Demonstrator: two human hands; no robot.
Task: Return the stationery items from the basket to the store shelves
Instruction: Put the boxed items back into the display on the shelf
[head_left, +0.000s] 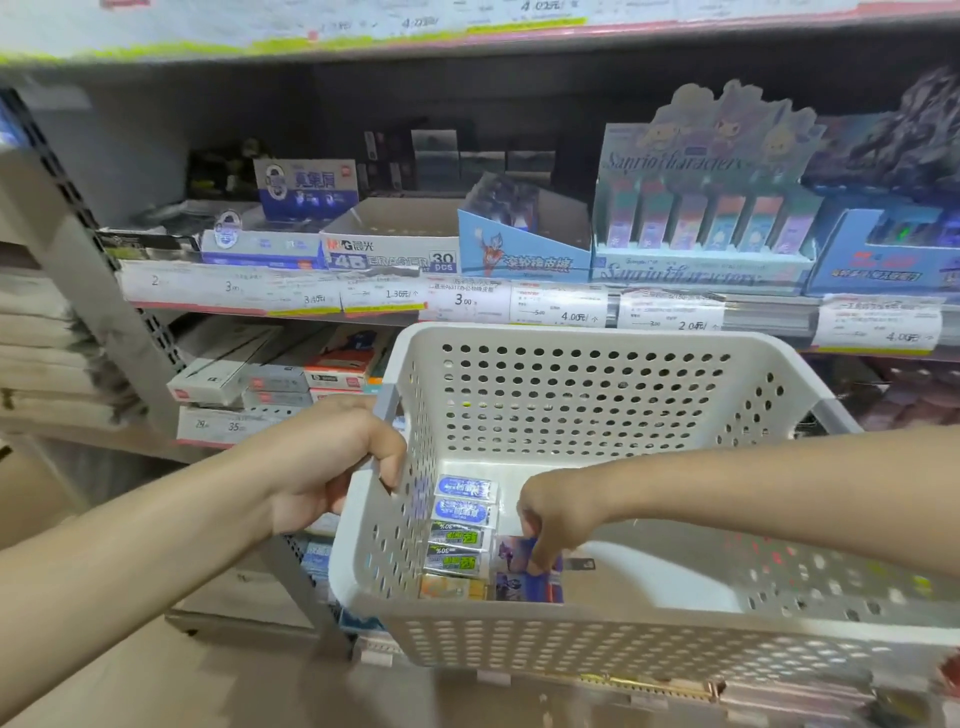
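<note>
The left hand has its fingers curled tight around the left edge of the basket and holds it up. The right hand reaches down inside the basket, and its fingertips pinch the top of a small blue and purple eraser pack. A second blue and purple pack lies just below it, touching it. The basket is white plastic, shaped like a box with round corners, and its walls are full of little round holes. Along the basket's left wall sits a row of small flat packs in shiny wrap, side by side and touching. Two are blue, two are green, and one is orange. That makes seven small packs in the basket. Behind the basket is a grey metal shelf with white price tags stuck along its front edge. On it stand open cardboard boxes, among them a white eraser box, a light blue box with a cartoon hero, and a pale blue box holding six tall pastel packs standing upright in a row.
</note>
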